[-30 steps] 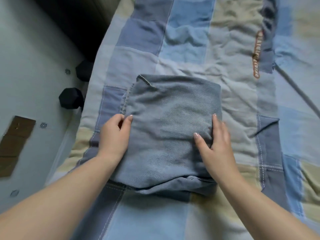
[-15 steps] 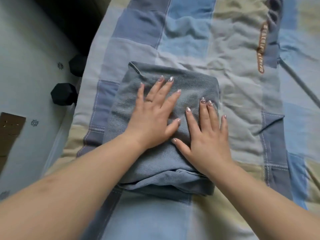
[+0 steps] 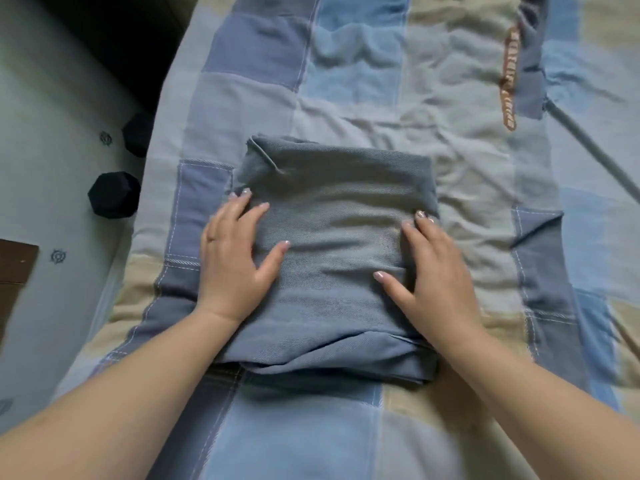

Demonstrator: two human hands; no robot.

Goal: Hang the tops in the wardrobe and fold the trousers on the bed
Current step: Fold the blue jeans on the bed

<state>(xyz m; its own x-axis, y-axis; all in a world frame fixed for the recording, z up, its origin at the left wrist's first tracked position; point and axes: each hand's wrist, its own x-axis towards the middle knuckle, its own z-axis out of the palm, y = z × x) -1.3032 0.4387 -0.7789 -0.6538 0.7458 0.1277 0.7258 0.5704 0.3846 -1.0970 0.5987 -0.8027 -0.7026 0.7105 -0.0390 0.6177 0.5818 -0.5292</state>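
Observation:
A pair of blue-grey trousers [image 3: 336, 244] lies folded into a thick rectangle on the patchwork bed cover [image 3: 363, 81]. My left hand [image 3: 235, 261] rests flat on the left side of the bundle, fingers straight, thumb spread onto the cloth. On the right side my right hand [image 3: 436, 271] lies flat too, fingertips at the bundle's right edge. Both palms press down on the fabric. No tops or wardrobe are in view.
The bed's left edge [image 3: 114, 271] drops to a pale floor [image 3: 52, 133]. Two black dumbbell heads [image 3: 112, 194] sit on the floor beside the bed. A brown board [image 3: 15, 268] lies at the far left. A grey strap [image 3: 588, 147] crosses the cover at right.
My hands were flat together on the middle of the bundle half a second ago. They have slid apart to its left and right sides. The trousers stay folded in place.

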